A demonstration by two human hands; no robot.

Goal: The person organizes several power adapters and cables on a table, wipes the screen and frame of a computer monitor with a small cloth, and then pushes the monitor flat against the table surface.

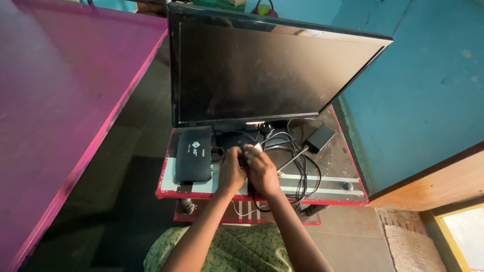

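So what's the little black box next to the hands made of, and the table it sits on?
The set-top box looks like matte black plastic: smooth rounded corners, dull sheen. The small table seems to be painted wood or board, though it's hard to tell: dark scuffed top, chipped red edge, pale stripes. The left hand and right hand are beside the box, among black cables.

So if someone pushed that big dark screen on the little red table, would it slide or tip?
Probably tip rather than slide. The screen is wide and thin, wider than the table beneath it, and looks perched on a narrow base, mostly hidden. It likely feels top-heavy. The cables trailing from behind it could also tug as it moves.
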